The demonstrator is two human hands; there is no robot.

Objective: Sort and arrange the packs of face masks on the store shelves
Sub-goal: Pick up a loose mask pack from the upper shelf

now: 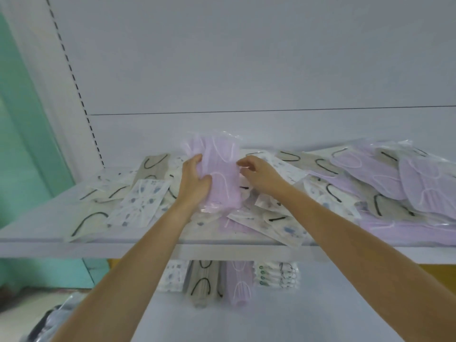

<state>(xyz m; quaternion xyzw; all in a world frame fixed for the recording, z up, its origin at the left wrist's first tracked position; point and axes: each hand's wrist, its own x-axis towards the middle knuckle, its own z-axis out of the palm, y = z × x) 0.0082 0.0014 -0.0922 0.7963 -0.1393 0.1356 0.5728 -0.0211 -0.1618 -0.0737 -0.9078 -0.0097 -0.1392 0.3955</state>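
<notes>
Head camera looks up along my two bare forearms, which reach forward from the bottom of the frame. Nearest to me is the lower shelf (pixel 271 317), where a short row stands at its back: a floral stack (pixel 172 275), a beige stack (pixel 202 282) with black ear loops, a lilac stack (pixel 238 282), and white packs (pixel 276 274) with small green marks at the right end.

Above that runs the upper shelf (pixel 49 233). Loose packs lie scattered and overlapping across it. On the left a floral pack (pixel 140 202) lies on top of beige packs (pixel 93 222). On the right a lilac heap (pixel 394 176) is piled over more beige ones.

In the middle, just above the clutter, I hold the lilac pack (pixel 223 169) nearly upright, its top end tipped toward the back. My left hand (pixel 195 180) grips its left side, thumb pressed across the front and fingers wrapped behind. My right hand (pixel 261 174) has its fingers curled, and the tips and thumb pinch the wrapper at the pack's right edge.

Behind everything stands the white back panel (pixel 246 70), with a slotted upright (pixel 74 77) running up its left side and a green wall (pixel 24 119) beyond that.
</notes>
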